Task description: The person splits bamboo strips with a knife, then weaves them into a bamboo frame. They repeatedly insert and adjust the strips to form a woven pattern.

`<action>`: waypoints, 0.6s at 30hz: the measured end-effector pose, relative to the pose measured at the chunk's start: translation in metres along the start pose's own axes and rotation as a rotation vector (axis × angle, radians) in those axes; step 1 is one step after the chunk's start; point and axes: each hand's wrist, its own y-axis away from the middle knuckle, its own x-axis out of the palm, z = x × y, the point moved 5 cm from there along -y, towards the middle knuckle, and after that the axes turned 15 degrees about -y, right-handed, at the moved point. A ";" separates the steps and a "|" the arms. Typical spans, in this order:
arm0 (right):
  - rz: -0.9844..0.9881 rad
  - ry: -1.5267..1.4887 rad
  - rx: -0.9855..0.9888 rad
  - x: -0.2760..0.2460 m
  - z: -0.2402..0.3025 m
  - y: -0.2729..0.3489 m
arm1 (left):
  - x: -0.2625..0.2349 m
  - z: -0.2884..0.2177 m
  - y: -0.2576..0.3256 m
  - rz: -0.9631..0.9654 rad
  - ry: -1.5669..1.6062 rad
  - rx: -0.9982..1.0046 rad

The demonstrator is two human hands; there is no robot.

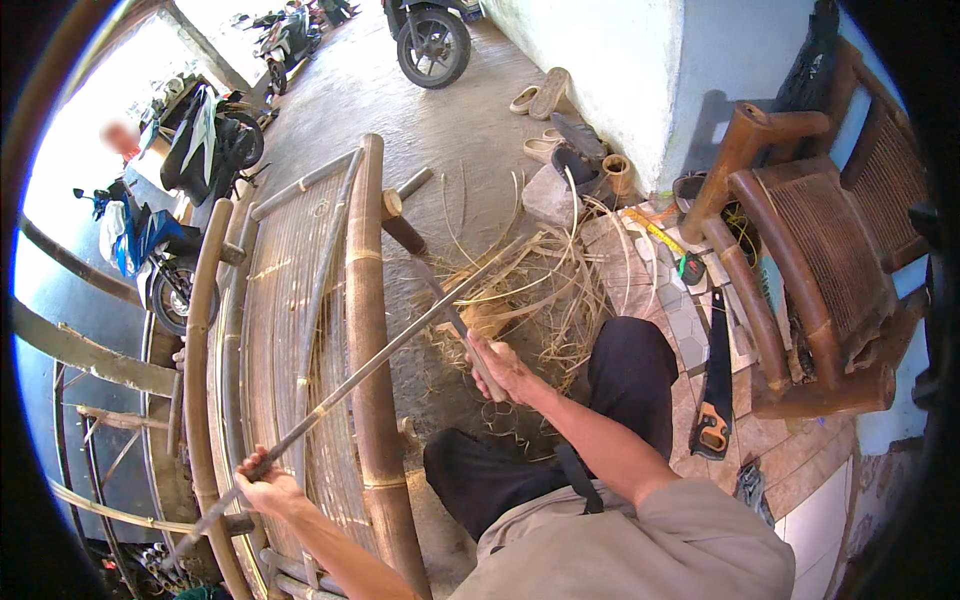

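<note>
We see a slim pole [385,356], grey-brown, smooth and ringed with joints, slanting from the lower left to the middle of the frame. At lower left, the left hand [270,490] has its fingers clamped on it. Near the centre, the right hand [497,370] has its fingers wrapped round the handle of a knife [432,280], whose narrow blade crosses the pole.

Left of centre we see a bamboo rack [368,300]: thick round rails, brown and glossy, beside flat, streaky slats. Curled, straw-coloured shavings [540,290] lie tangled on rough grey concrete at the centre. Right of centre, on tiles, lie a saw [712,400] with a black blade and an orange handle, and a yellow tape measure [655,232]. A chair [825,260] with woven panels fills the upper right.

Above the shavings, we find a dark tub [590,180]; its contents we cannot make out.
</note>
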 end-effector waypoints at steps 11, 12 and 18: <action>-0.139 -0.077 -0.141 0.006 0.036 -0.015 | -0.028 0.036 0.076 0.377 -1.403 0.002; -0.130 -0.055 -0.131 0.006 0.035 -0.013 | -0.007 0.034 0.089 0.460 -1.323 0.292; -0.145 0.037 -0.126 0.004 0.037 -0.002 | 0.084 0.070 0.158 0.846 -1.344 1.108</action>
